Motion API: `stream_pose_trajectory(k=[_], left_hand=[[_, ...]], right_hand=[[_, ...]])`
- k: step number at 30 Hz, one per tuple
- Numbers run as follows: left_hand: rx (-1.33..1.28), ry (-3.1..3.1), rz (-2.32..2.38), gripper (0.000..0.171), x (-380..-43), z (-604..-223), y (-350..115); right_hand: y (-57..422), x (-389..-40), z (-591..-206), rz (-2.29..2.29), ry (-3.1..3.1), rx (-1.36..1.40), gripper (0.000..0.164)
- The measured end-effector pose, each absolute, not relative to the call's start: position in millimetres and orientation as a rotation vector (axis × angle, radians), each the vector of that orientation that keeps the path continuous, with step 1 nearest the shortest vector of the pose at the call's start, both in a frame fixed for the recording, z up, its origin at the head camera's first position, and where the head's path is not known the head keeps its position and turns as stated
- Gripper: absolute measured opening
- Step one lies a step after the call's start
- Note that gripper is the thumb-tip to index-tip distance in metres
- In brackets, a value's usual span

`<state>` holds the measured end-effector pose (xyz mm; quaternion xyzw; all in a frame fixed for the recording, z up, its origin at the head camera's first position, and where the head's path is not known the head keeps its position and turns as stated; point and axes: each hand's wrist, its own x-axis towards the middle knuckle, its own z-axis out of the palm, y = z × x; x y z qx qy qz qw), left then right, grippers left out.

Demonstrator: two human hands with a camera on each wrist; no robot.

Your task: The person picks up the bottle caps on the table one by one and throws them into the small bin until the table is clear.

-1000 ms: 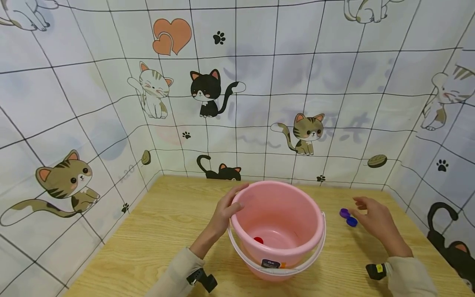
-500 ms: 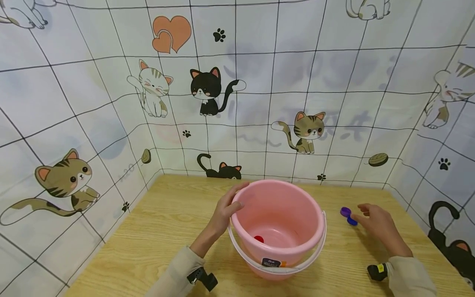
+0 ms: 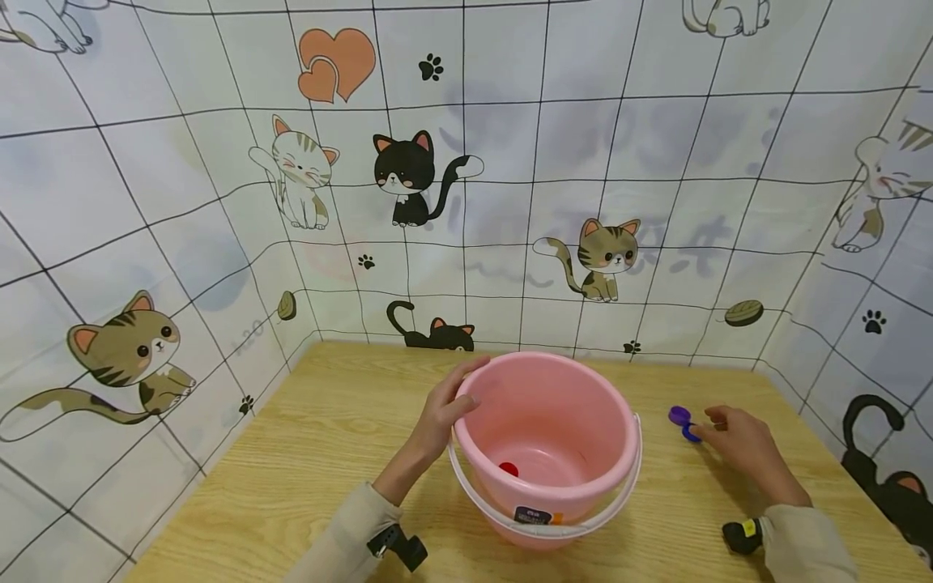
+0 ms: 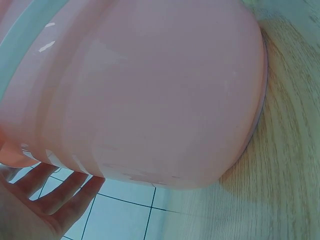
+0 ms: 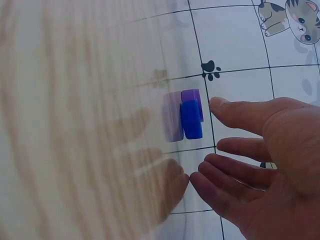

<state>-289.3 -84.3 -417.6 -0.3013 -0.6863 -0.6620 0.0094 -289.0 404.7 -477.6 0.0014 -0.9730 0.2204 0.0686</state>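
Note:
A pink bucket [image 3: 543,421] with a white handle stands on the table, and my left hand [image 3: 440,414] grips its rim on the left side, thumb inside and fingers outside. In the left wrist view those fingers [image 4: 75,200] lie along the bucket's outer wall. Inside, at the bottom, lies a small round red piece [image 3: 509,470], partly hidden by the near rim. To the right of the bucket, a purple cap [image 3: 680,415] and a blue cap [image 3: 692,433] lie side by side. My right hand [image 3: 743,445] hovers by them, fingers loosely bent and holding nothing, its thumb tip close over the blue one.
The wood-grain table [image 3: 313,453] extends on both sides of the bucket. A white cloth wall [image 3: 496,210] with a grid and printed cats encloses it at the back and sides. The bucket's handle [image 3: 554,530] hangs down on the near side.
My right hand has shifted slightly toward me and now has its thumb over the blue cap. The left hand and the bucket have stayed in place.

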Motion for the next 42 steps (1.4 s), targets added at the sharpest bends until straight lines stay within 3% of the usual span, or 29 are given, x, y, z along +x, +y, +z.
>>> stream_pose_trajectory(k=[42], left_hand=[[-0.908,-2.14,-2.046,0.065,-288.3,-416.8,-82.3]], right_hand=[[400.8,-286.2,-478.8,0.585,-2.937,0.137,0.043]])
